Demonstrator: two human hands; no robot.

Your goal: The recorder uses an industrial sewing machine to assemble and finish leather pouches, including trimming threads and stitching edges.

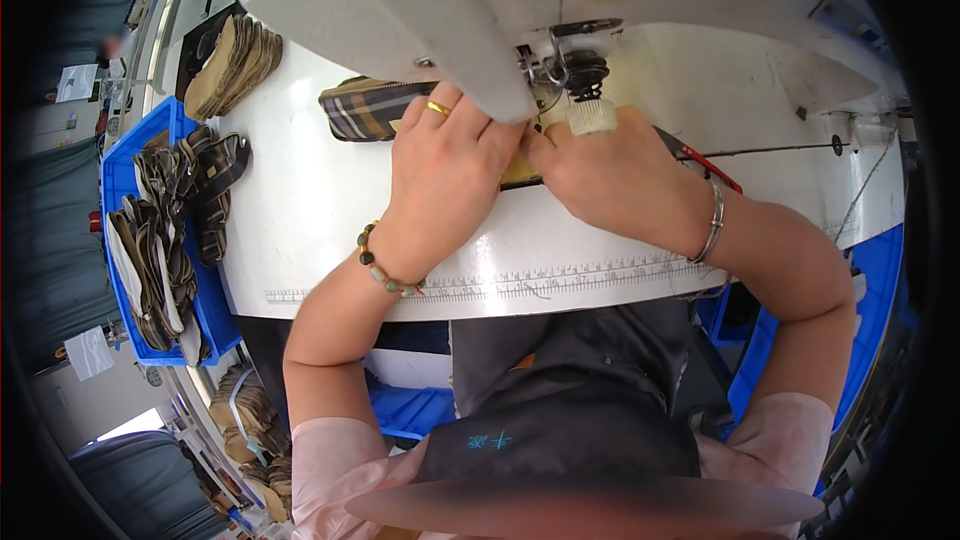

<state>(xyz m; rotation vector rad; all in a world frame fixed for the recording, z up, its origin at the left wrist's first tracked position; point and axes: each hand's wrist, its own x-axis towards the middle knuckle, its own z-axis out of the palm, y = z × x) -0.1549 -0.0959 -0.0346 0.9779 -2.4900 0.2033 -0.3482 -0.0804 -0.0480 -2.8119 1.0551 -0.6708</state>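
Both of my hands meet under the head of a white sewing machine point(400, 10), close to its needle. My left hand point(445, 165), with a gold ring and a beaded bracelet, is closed with its fingers bent over a dark plaid fabric piece point(362, 112) that sticks out to the left. My right hand point(625, 175), a silver bangle on its wrist, has its fingers pinched together at the needle area; whatever they grip is hidden. A yellowish patch point(520, 172) shows between the hands on the bed. Red-handled snips point(712, 168) lie beside my right hand.
At the left, a blue bin point(150, 340) holds several plaid pieces, some hanging over its edge. A stack of tan curved pieces point(235, 65) lies behind it on the white table point(270, 190). A printed ruler point(480, 285) runs along the table's near edge. More blue bins point(410, 410) stand below.
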